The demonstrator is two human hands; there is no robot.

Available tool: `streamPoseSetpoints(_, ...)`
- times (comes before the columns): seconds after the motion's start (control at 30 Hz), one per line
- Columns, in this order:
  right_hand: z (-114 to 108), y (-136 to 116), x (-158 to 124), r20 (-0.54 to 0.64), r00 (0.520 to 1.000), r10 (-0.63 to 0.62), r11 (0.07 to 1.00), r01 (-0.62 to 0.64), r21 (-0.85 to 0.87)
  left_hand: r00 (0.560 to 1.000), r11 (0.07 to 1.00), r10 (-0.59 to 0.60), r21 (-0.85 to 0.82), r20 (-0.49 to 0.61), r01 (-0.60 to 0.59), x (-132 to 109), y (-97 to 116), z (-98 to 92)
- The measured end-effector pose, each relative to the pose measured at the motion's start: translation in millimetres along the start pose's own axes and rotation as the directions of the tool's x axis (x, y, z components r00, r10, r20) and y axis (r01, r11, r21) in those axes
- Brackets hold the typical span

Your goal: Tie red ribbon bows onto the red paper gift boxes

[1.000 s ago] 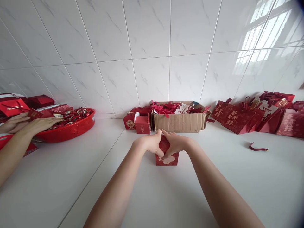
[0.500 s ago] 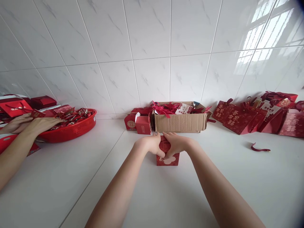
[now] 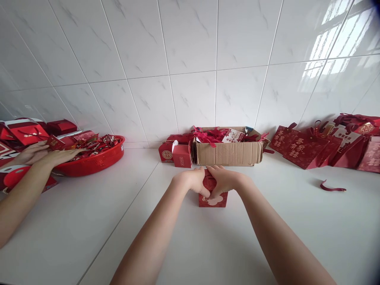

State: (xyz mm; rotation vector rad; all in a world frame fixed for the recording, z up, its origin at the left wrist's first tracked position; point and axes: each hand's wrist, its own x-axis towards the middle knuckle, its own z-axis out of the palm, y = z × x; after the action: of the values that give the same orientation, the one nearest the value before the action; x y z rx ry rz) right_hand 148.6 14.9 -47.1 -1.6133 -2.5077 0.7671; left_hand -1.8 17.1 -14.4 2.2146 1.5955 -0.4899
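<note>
A small red gift box (image 3: 213, 199) with a pale printed pattern stands on the white floor in front of me. My left hand (image 3: 192, 181) and my right hand (image 3: 225, 180) are both curled over its top, thumbs pressed on the upper flaps, fingertips meeting at the far edge. The top of the box is hidden under my hands.
A cardboard box (image 3: 229, 152) of red ribbons stands just behind, with two small red boxes (image 3: 177, 153) to its left. Red gift bags (image 3: 320, 144) lean on the tiled wall at right; a loose ribbon (image 3: 331, 187) lies near. Another person's hands (image 3: 44, 155) reach into a red basin (image 3: 95, 158) at left.
My hands stay clamped on the small red box, with fingers shifting slightly on its top. The view has turned a little, so everything sits slightly further right.
</note>
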Motion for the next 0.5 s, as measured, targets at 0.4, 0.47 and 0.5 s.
streamPoseSetpoints(0.4,0.5,-1.0,0.4,0.006,1.0,0.0,1.0,0.0,-0.007,1.0,1.0,-0.007,-0.01,0.001,0.007,0.7,-0.6,0.4)
streamPoseSetpoints(0.47,0.4,-1.4,0.3,0.009,1.0,0.003,1.0,-0.003,-0.011,1.0,1.0,-0.007,-0.007,-0.001,0.007,0.4,-0.2,0.3)
streamPoseSetpoints(0.5,0.4,-1.6,0.2,0.01,1.0,0.004,1.0,-0.004,-0.012,1.0,1.0,-0.007,-0.006,-0.001,0.007,0.1,0.0,0.1)
